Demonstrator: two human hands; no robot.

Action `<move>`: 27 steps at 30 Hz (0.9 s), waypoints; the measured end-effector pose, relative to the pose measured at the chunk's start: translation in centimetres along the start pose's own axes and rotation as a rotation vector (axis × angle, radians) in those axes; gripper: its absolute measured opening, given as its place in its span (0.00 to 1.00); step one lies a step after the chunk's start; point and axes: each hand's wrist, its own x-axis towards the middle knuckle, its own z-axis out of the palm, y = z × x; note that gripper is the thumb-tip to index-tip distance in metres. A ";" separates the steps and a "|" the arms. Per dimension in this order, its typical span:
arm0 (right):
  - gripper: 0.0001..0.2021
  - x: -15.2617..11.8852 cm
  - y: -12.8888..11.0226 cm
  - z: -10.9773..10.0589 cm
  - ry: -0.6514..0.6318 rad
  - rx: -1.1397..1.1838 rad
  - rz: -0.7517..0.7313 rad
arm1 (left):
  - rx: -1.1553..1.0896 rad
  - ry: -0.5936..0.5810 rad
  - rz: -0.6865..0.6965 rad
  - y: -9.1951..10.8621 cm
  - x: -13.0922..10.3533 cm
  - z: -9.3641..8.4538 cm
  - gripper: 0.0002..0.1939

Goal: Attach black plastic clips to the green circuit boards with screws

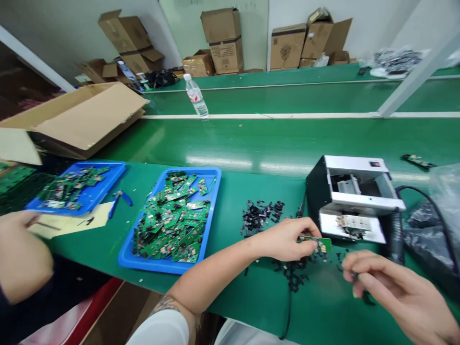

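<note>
My left hand (293, 238) holds a small green circuit board (324, 245) between thumb and fingers, in front of the machine. To its right, my right hand (386, 282) has thumb and fingers pinched together on something small and dark that I cannot make out. Small black plastic parts (257, 215) lie in a heap behind my left wrist, and more black parts (296, 280) are scattered below that hand. A silver and black machine (359, 196) stands just behind both hands, with a metal fixture (354, 224) on its front ledge.
Left of my arm is a blue tray (124, 258) full of circuit boards. Another blue tray (120, 172), blue cutters (114, 203) and a co-worker's arm (25, 258) are further left. A bottle (197, 98) stands behind; a cable (288, 311) crosses the front; plastic bags (431, 235) lie right.
</note>
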 end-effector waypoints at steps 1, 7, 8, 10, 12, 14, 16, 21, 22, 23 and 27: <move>0.09 0.8 -0.4 0.1 -0.071 0.082 -0.015 | -0.016 0.020 0.001 0.1 -0.1 -0.1 0.04; 0.06 2.1 1.0 1.9 0.075 0.076 -0.145 | -0.075 0.073 0.013 0.2 -0.4 -0.1 0.02; 0.06 2.0 1.4 2.2 0.090 0.031 -0.141 | -0.075 0.084 0.028 0.1 -0.4 -0.1 0.03; 0.05 1.7 2.0 2.7 0.102 -0.049 -0.139 | -0.059 0.111 0.050 -0.1 -0.4 0.0 0.03; 0.04 1.7 2.1 2.8 0.118 -0.121 -0.153 | -0.034 0.139 0.058 -0.4 -0.4 0.1 0.03; 0.04 1.7 1.9 2.7 0.127 -0.185 -0.177 | -0.012 0.162 0.065 -0.5 -0.4 0.2 0.03; 0.04 1.7 1.6 2.7 0.129 -0.242 -0.206 | 0.006 0.173 0.074 -0.6 -0.4 0.2 0.03; 0.03 1.6 0.9 2.6 0.117 -0.340 -0.287 | 0.069 0.168 0.071 -0.5 -0.5 0.3 0.03; 0.03 1.6 0.9 2.6 0.112 -0.353 -0.300 | 0.082 0.170 0.070 -0.5 -0.5 0.3 0.03; 0.03 1.5 0.9 2.6 0.106 -0.363 -0.311 | 0.093 0.170 0.070 -0.5 -0.5 0.2 0.03; 0.03 1.5 0.9 2.4 0.082 -0.392 -0.335 | 0.123 0.162 0.074 -0.6 -0.6 0.1 0.03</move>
